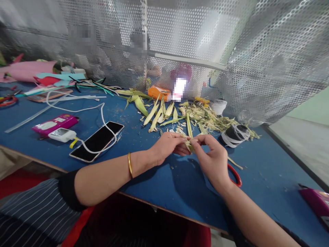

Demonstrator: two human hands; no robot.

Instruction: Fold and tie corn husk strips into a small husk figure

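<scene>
Over the middle of the blue table, my left hand (168, 145) and my right hand (209, 154) meet fingertip to fingertip. Between them is a pale green corn husk piece (189, 144), pinched by both; a longer green strip (189, 125) shows just beyond the fingers. My fingers hide much of the piece. Several loose corn husks (155, 118) lie just past my left hand. Under my right wrist, a red scissor-like handle (235, 175) shows in part. A spool of white thread (235, 135) on a dark core stands beyond my right hand.
A heap of shredded husk (208, 116) lies along the back by the perforated screen (180, 41). To the left are a phone (99, 140) with a white cable, a magenta box (55, 125) and pink and turquoise sheets (31, 71). Another magenta item (315, 202) sits far right.
</scene>
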